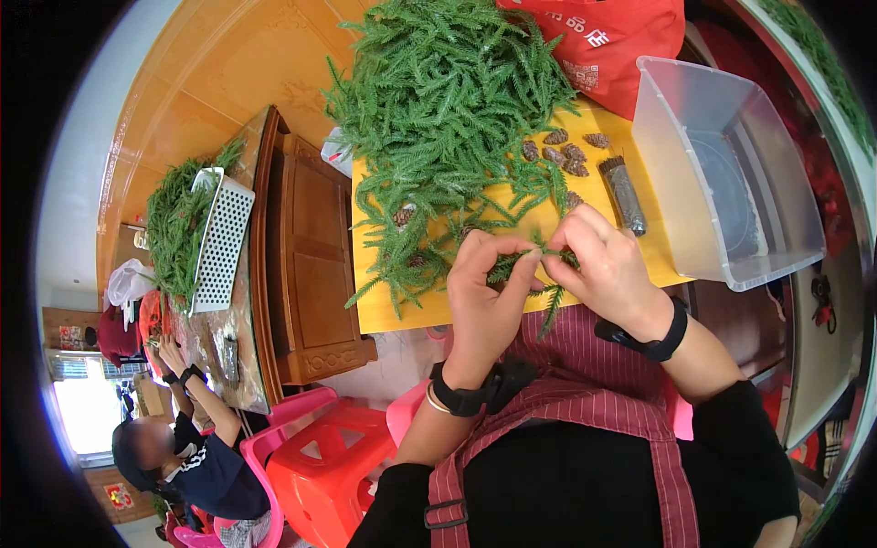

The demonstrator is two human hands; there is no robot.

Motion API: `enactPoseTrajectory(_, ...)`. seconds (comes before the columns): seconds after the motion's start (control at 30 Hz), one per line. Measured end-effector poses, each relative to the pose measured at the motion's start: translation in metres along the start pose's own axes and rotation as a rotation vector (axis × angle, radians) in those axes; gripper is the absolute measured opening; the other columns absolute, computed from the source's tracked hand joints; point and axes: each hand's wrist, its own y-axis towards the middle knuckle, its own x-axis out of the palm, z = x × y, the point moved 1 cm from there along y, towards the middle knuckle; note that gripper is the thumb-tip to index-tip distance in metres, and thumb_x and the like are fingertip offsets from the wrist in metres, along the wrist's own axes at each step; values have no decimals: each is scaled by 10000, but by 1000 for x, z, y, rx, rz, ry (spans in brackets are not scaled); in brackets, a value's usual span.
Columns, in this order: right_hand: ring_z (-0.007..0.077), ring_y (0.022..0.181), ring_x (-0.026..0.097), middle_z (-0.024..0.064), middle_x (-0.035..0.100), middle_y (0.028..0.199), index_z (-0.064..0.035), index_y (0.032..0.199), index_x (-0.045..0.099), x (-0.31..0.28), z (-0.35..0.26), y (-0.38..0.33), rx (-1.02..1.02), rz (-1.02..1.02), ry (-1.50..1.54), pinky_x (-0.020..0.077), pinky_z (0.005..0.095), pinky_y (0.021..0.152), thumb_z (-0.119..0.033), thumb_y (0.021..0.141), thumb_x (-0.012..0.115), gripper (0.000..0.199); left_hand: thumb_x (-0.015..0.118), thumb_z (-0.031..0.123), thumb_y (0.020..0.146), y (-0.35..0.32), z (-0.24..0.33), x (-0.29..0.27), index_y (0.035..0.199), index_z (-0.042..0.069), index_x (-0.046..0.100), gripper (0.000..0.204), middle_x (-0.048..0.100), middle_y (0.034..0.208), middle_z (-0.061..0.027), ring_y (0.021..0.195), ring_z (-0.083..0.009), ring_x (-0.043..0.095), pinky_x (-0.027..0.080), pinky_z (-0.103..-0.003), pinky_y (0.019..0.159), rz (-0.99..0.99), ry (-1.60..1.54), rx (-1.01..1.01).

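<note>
Head view: left hand (pixel 489 292) and right hand (pixel 607 265) both pinched on a feathery green sprig (pixel 525 267).

Green sprig (pixel 539 274) partly behind fingers (pixel 512 265)

A clear plastic bin (pixel 731 173) stands at the right edge of the yellow surface (pixel 393 310). A red bag (pixel 612 41) lies behind it. Pine cones (pixel 565 153) cluster beside a dark wrapped roll (pixel 625 194). A red stool (pixel 320 475) stands below.

red bag (pixel 610 41) with white print, behind green sprigs (pixel 448 119).
</note>
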Motion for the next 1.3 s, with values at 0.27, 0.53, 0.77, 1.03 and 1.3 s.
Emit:
enactPoseTrajectory(0.27, 219, 549, 526, 74, 495, 673, -48, 703, 470, 13, 9, 7, -130, 169, -48, 419, 291, 446, -10, 602, 671, 228, 563, -11, 805, 4, 4, 6, 869, -25, 554, 67, 491, 874, -70, 601, -105, 557, 451, -198, 520, 71, -198, -112)
enactPoseTrajectory(0.53, 69, 615, 530, 39, 578, 769, 3, 855, 564, 4, 15, -4, 507, -471, 432, 425, 221, 524, -74, 756, 643, 148, 579, -28, 786, -3, -8, -1, 865, -22, 564, 81, 491, 902, -82, 665, -92, 531, 472, -189, 514, 109, -197, -29)
enactPoseTrajectory(0.77, 46, 772, 540, -11, 562, 830, -17, 943, 552, 8, 13, -17, 823, -292, 1192, 416, 164, 678, -105, 816, 600, 162, 555, -31, 798, -3, -7, -6, 885, -22, 564, 88, 497, 898, -82, 625, -98, 531, 448, -200, 525, -25, -24, 61)
enactPoseTrajectory(1.03, 34, 759, 497, -31, 541, 830, -47, 925, 531, 7, 11, -24, 740, -225, 1363, 397, 175, 678, -138, 846, 575, 129, 618, -56, 721, -8, 0, -7, 830, 34, 638, 142, 538, 800, -68, 723, -177, 533, 435, -260, 622, 103, -135, 84)
enactPoseTrajectory(1.3, 32, 772, 478, -33, 533, 813, -38, 851, 555, 4, 8, -24, 744, -175, 1228, 383, 184, 695, -112, 843, 564, 75, 648, -25, 717, -7, -5, -6, 836, 41, 622, 138, 538, 806, -65, 709, -168, 527, 436, -252, 586, 82, 39, 328)
